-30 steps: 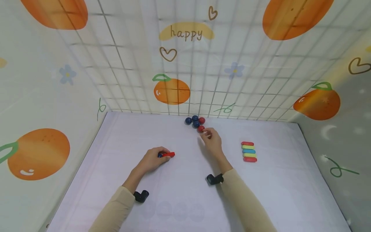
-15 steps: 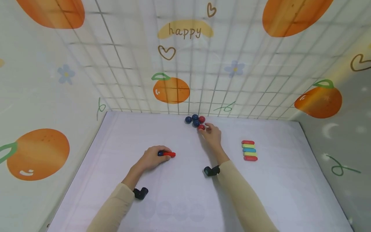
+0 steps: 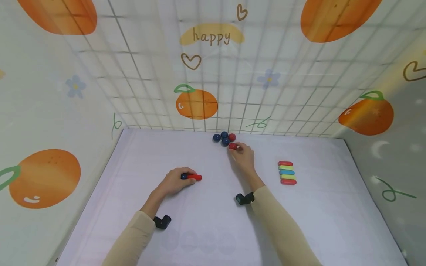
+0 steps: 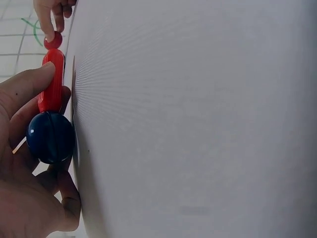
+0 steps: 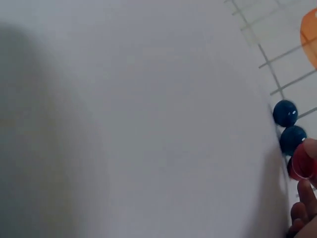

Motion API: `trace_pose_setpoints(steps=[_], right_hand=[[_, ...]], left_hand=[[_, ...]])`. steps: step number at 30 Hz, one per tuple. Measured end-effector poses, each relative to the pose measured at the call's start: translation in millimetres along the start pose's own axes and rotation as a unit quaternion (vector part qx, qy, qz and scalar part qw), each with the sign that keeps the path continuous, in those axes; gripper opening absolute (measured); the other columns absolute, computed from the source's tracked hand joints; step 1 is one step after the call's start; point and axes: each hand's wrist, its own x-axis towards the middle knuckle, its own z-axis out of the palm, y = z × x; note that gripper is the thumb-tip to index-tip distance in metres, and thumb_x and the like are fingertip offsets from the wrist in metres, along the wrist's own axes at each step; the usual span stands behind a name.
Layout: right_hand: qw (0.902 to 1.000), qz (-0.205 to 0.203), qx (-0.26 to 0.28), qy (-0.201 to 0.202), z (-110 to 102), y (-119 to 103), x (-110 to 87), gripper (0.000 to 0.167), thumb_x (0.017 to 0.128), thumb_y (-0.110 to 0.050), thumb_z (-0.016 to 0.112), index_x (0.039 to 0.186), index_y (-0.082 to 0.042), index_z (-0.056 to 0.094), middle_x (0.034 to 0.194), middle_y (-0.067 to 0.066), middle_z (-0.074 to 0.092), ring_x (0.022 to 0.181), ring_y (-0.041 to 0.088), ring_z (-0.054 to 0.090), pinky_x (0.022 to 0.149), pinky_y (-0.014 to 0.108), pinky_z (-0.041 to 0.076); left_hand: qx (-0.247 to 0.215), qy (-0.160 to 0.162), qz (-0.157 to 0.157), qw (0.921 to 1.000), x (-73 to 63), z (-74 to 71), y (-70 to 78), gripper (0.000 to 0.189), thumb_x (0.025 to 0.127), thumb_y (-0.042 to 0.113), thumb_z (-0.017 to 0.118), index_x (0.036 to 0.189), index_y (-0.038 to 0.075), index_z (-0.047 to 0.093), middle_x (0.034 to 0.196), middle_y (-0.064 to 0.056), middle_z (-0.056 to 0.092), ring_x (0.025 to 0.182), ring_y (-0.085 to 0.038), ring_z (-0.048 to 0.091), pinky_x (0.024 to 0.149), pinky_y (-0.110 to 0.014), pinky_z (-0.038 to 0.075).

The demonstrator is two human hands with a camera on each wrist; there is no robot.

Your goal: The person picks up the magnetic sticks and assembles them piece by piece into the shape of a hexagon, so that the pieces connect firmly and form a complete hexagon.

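Note:
In the head view my left hand (image 3: 174,181) holds a short red rod (image 3: 194,177) with a dark blue ball (image 4: 49,138) at one end, low over the white table. The left wrist view has the thumb lying on the rod, the ball touching its end. Farther back, my right hand (image 3: 244,157) pinches a red ball (image 3: 232,146) between thumb and fingers. Beside it sit three dark blue balls (image 3: 225,142) and another red ball (image 3: 232,137), clustered near the back wall. The right wrist view catches only fingertips around the pinched red ball (image 5: 303,162) at its edge.
To the right, several coloured rods (image 3: 287,172), red, yellow-green and blue, lie side by side in a stack-like row. A printed curtain wall (image 3: 199,66) rises along the table's back edge, and more printed walls stand at both sides.
My right hand has closed its fingers on the front red ball and drawn it slightly right, away from the blue ball. My left hand stays nearly in place with the rod.

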Motion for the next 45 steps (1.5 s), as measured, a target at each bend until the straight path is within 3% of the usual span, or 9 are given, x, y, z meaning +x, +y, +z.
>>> trace_pose_setpoints(steps=[7,20,45], right_hand=[[0.9994,-0.013,0.020,-0.024,-7.9,-1.3,-15.9,0.039,0.092,-0.025,0.074,0.126,-0.010,0.066,0.109,0.013,0.064,0.093,0.029,0.056,0.075,0.035,0.047],[0.9964,-0.027,0.022,-0.077,-9.8,-3.0,-43.4,0.037,0.090,-0.025,0.076,0.124,-0.013,0.068,0.102,0.008,0.064,0.087,0.024,0.057,0.069,0.032,0.046],[0.9786,-0.113,-0.009,-0.172,17.1,-16.8,-82.3,0.034,0.089,-0.025,0.078,0.121,-0.018,0.070,0.097,-0.002,0.063,0.089,0.020,0.056,0.073,0.033,0.050]], left_hand=[[-0.005,-0.002,0.000,1.0000,-0.4,-0.6,-2.5,0.025,0.090,0.032,0.077,0.114,0.028,0.073,0.121,-0.001,0.065,0.111,-0.027,0.055,0.097,-0.052,0.043],[-0.009,-0.002,0.005,0.9999,1.3,-1.3,-3.4,0.027,0.090,0.035,0.076,0.115,0.026,0.073,0.122,-0.003,0.066,0.111,-0.027,0.055,0.097,-0.053,0.042],[-0.015,-0.003,0.008,0.9999,1.8,-2.5,0.7,0.026,0.089,0.033,0.077,0.114,0.026,0.073,0.120,-0.002,0.066,0.113,-0.028,0.054,0.098,-0.056,0.041]])
